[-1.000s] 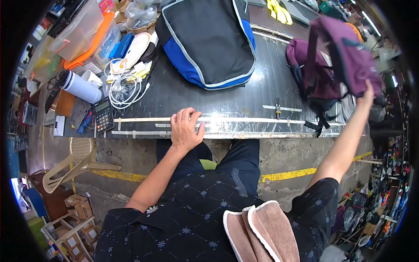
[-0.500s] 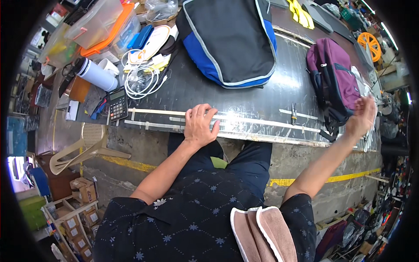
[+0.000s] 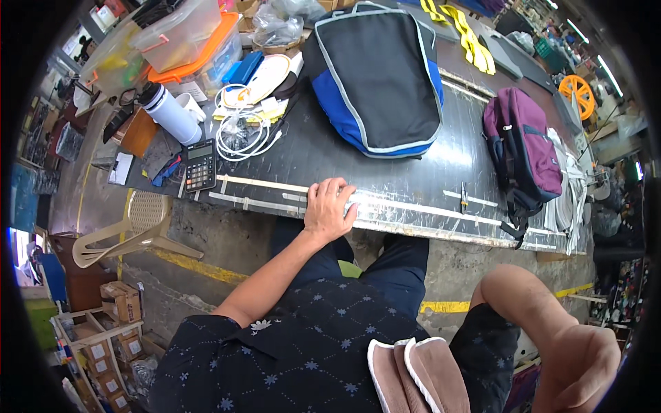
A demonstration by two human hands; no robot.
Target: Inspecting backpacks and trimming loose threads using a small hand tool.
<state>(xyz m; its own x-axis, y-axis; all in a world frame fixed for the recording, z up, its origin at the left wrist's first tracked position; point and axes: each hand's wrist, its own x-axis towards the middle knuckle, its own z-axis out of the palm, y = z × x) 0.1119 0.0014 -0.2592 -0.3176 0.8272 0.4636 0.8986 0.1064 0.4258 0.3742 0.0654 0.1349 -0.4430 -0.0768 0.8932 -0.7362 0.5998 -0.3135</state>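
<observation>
My left hand (image 3: pixel 330 208) rests on the near edge of the dark table (image 3: pixel 275 168), fingers loosely bent and thumb apart, holding nothing. It lies over pale tape strips stuck along that edge. My right hand (image 3: pixel 585 361) is raised close beside my right shoulder, off the table; its fingers are bent and partly hidden, so their grip is unclear. Beyond my left hand lies a large black and blue bag (image 3: pixel 379 82) with grey piping. A purple backpack (image 3: pixel 527 144) sits at the right of the table, with small thread snips (image 3: pixel 464 197) to its left.
At the left are a calculator (image 3: pixel 200 166), a white cable (image 3: pixel 256 148), a bottle (image 3: pixel 172 117) and clear bins (image 3: pixel 175 34). White straps (image 3: pixel 568 186) hang by the backpack; yellow straps (image 3: pixel 471 41) lie farther back. A plastic chair (image 3: pixel 141 224) stands at left.
My right hand has moved from beside the purple backpack down and back toward my right shoulder. My left hand stays on the table edge. The view has shifted slightly.
</observation>
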